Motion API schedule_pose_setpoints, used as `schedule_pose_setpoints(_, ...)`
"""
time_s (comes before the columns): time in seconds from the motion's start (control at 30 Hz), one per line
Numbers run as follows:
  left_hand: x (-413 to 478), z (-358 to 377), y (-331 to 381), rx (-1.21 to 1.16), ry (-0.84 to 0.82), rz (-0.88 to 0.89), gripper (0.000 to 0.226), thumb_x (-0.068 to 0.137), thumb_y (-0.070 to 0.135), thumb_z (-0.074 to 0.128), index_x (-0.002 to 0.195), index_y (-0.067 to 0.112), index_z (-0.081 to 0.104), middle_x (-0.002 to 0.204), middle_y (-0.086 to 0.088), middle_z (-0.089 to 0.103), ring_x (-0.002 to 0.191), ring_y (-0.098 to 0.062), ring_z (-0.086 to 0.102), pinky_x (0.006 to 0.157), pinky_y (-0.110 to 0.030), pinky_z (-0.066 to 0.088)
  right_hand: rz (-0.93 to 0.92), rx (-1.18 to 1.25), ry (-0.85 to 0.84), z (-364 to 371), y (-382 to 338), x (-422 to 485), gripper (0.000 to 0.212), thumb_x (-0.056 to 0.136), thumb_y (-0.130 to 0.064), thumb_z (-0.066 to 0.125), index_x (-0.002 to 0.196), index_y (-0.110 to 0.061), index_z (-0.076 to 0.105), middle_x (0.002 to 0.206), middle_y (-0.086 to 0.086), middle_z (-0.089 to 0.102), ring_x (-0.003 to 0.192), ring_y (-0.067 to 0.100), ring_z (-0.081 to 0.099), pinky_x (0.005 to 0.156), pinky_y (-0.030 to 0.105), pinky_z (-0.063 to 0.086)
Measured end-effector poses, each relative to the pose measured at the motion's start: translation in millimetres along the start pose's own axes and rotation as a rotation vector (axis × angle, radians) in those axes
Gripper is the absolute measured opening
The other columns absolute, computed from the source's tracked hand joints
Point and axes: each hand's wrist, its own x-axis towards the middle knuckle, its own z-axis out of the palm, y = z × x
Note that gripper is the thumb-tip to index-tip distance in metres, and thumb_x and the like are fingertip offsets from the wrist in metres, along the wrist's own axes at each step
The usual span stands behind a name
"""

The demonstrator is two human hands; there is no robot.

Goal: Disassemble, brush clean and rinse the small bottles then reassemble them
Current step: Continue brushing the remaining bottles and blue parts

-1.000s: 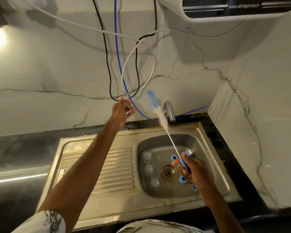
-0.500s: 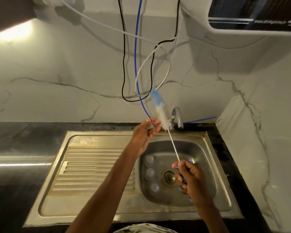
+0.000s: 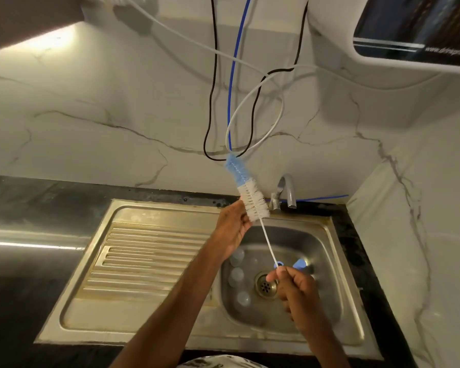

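Head view: the left arm reaches forward from the near edge across the drainboard of the steel sink (image 3: 149, 251). The left hand (image 3: 233, 225) is raised over the far left rim of the basin with its back to the camera. Its fingertips meet the white bristles of the bottle brush (image 3: 252, 203), but whether they pinch the bristles or only touch them I cannot tell from this angle.

The right hand (image 3: 296, 290) hovers over the basin near the drain (image 3: 265, 285). Its fingers are curled and its thumb and forefinger pinch the low end of the brush's thin white stem. The brush slants up and left from that grip, and its blue bristle tip stands highest, in front of the marble wall.

Three clear small bottles (image 3: 236, 276) lie in a row along the basin's left side, left of the drain. Blue caps (image 3: 300, 264) sit on the basin floor just beyond the right hand.

The tap (image 3: 287, 189) stands at the far rim, just right of the bristles. Black, blue and white cables (image 3: 231, 102) hang on the wall, and a water purifier (image 3: 414, 30) is mounted at the upper right.
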Motion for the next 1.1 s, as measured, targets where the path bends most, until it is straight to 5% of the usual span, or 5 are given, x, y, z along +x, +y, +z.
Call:
schedule_pose_setpoints(0.27,-14.1,18.5,4.0,0.008,-0.101,0.033,0.029,0.109,0.016,0.043,0.121,0.000,0.063,0.110,-0.011,0.075,0.102,-0.019,0.073,0.089,-0.028,0.060,-0.136,-0.215,0.131,4.0,-3.1,10.7,0.033,0.103,-0.008,0.049,0.080,-0.013,0.072,0.048,-0.015,0.054,0.044,0.000,0.049,0.051,0.011,0.034)
schedule_pose_setpoints(0.43,3.7,-1.0,15.4,-0.038,0.120,0.088,0.026,0.108,0.019,0.047,0.102,0.003,0.067,0.092,-0.011,0.073,0.077,-0.011,0.073,0.070,-0.024,0.058,-0.218,-0.323,0.098,6.8,8.9,3.2,0.034,0.101,-0.007,0.055,0.073,-0.019,0.071,0.060,0.004,0.065,0.048,0.006,0.050,0.054,0.024,0.042)
schedule_pose_setpoints(0.67,-15.9,16.0,-11.8,0.149,-0.157,0.023,0.034,0.110,0.014,0.038,0.130,-0.005,0.059,0.116,-0.020,0.073,0.104,-0.029,0.073,0.093,-0.036,0.059,-0.203,-0.306,0.175,9.3,-9.7,20.0,0.030,0.099,-0.002,0.053,0.077,-0.012,0.071,0.054,-0.017,0.060,0.045,0.005,0.050,0.047,0.013,0.036)
schedule_pose_setpoints(0.87,7.2,-5.8,12.3,0.099,0.142,0.087,0.025,0.107,0.015,0.046,0.105,0.004,0.069,0.108,-0.018,0.071,0.095,-0.025,0.069,0.087,-0.033,0.055,-0.267,-0.427,0.155,13.3,4.9,5.6,0.035,0.097,-0.001,0.059,0.071,-0.021,0.071,0.067,-0.012,0.070,0.060,0.007,0.064,0.060,0.020,0.049)
schedule_pose_setpoints(1.1,-11.8,19.9,-0.8,0.226,-0.055,0.160,0.037,0.110,0.020,0.040,0.124,-0.005,0.063,0.114,-0.019,0.074,0.100,-0.027,0.074,0.093,-0.038,0.059,-0.233,-0.375,0.248,7.7,-9.7,24.0,0.029,0.098,-0.002,0.056,0.076,-0.014,0.072,0.065,-0.011,0.066,0.056,0.002,0.059,0.054,0.012,0.041)
